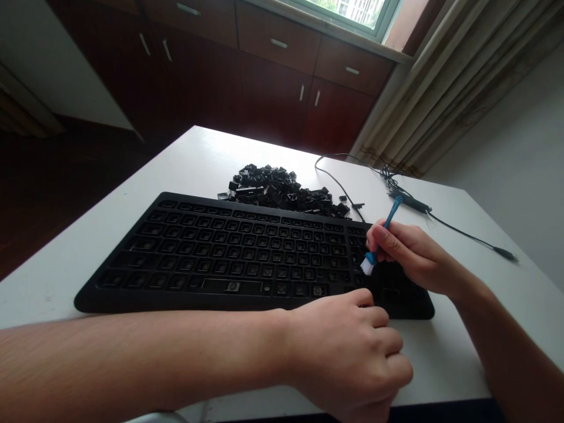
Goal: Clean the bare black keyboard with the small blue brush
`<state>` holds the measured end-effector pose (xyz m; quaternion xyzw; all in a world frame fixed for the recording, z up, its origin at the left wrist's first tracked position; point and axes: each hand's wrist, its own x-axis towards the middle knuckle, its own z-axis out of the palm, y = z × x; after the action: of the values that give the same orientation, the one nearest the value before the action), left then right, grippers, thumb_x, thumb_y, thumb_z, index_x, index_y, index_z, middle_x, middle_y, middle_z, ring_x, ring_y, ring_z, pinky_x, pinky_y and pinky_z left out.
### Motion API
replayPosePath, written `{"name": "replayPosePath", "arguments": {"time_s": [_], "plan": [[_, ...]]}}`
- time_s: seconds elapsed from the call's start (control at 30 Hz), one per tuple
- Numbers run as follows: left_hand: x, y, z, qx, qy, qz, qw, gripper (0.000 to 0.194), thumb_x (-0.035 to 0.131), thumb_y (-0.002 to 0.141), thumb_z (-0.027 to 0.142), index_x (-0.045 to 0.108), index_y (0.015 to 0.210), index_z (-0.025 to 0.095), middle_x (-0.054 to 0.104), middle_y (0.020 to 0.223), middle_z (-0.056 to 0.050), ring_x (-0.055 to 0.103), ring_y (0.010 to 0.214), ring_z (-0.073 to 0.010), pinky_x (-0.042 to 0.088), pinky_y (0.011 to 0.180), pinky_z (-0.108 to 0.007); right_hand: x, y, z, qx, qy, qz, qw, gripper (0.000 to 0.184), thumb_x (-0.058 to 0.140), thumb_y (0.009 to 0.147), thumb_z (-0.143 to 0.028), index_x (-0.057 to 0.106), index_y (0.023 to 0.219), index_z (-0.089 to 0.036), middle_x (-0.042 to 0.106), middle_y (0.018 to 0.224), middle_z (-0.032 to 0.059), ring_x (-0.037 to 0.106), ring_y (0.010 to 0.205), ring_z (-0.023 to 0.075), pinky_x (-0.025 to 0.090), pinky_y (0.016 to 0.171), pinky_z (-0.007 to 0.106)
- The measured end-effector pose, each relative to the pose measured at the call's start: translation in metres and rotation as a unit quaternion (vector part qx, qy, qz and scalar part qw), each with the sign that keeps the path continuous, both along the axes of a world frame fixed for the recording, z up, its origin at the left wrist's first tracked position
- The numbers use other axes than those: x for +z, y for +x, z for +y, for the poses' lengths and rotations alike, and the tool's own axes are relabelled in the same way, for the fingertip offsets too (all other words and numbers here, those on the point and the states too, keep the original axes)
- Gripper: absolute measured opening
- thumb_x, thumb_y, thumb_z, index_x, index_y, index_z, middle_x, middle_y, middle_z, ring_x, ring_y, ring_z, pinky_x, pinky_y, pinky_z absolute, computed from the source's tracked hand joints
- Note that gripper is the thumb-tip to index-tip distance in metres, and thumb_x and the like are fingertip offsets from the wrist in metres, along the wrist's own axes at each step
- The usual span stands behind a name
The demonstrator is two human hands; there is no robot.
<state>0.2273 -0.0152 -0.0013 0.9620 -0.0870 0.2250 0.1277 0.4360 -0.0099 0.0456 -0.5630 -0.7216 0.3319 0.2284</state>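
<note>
A black keyboard [220, 249] with its keycaps off lies across the table, its key wells bare. Over its right end, my right hand [408, 249] grips a small blue brush [392, 212] by the handle. The brush's white bristles point down at the key wells and appear to touch them. My left hand [352, 352] is closed in a fist at the keyboard's front edge, knuckles to the right. Its curled fingers hide whatever may be inside. Behind the keyboard is a heap of loose black keycaps [282, 189].
A black cable [335, 171] runs from behind the keyboard to a coiled bundle and a dark strap [409, 201] at the right, ending in a plug [504, 254]. The white table [189, 158] has its far edge before dark red cabinets [273, 88]. Curtains [409, 106] hang at right.
</note>
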Motion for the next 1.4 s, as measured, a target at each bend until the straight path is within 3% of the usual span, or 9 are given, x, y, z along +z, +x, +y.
{"name": "replayPosePath", "arguments": {"time_s": [0.7,1.07,1.23,1.4], "plan": [[-0.0002,-0.0002,-0.0001,0.001,0.002,0.001,1.000,0.018,0.058,0.091,0.031,0.056,0.080,0.018,0.058,0.076,-0.001,0.052,0.068,-0.0185,0.035,0.066,-0.037,-0.0048,-0.0057,0.0005,-0.003,0.025,-0.038,0.999,0.038,0.042,0.104,-0.047,0.060,0.086,-0.020,0.059,0.073,0.0004,0.055,0.066,0.0122,0.045,0.063,0.025],[-0.0001,-0.0005,-0.0005,0.003,0.007,0.002,1.000,0.017,0.059,0.091,0.031,0.057,0.080,0.018,0.060,0.076,-0.002,0.053,0.067,-0.0186,0.034,0.065,-0.037,-0.0026,-0.0076,-0.0007,0.035,0.093,-0.066,0.993,0.022,0.046,0.104,-0.038,0.056,0.093,-0.021,0.059,0.078,0.0012,0.053,0.067,0.0137,0.045,0.064,0.027],[-0.0004,-0.0001,-0.0003,0.001,0.000,0.001,1.000,0.018,0.058,0.091,0.031,0.057,0.080,0.018,0.060,0.077,-0.002,0.051,0.067,-0.0184,0.034,0.064,-0.037,-0.0007,-0.0048,-0.0028,0.081,0.104,-0.087,0.987,0.014,0.047,0.103,-0.031,0.055,0.096,-0.021,0.061,0.085,0.0036,0.053,0.069,0.0151,0.044,0.065,0.030],[0.0003,-0.0001,-0.0002,0.002,0.000,0.002,1.000,0.017,0.058,0.091,0.031,0.058,0.081,0.018,0.061,0.078,-0.003,0.052,0.068,-0.0188,0.034,0.064,-0.038,-0.0014,-0.0041,-0.0018,0.121,0.165,-0.122,0.971,0.007,0.050,0.100,-0.024,0.056,0.100,-0.021,0.061,0.088,0.0056,0.055,0.073,0.0170,0.044,0.066,0.031]]}}
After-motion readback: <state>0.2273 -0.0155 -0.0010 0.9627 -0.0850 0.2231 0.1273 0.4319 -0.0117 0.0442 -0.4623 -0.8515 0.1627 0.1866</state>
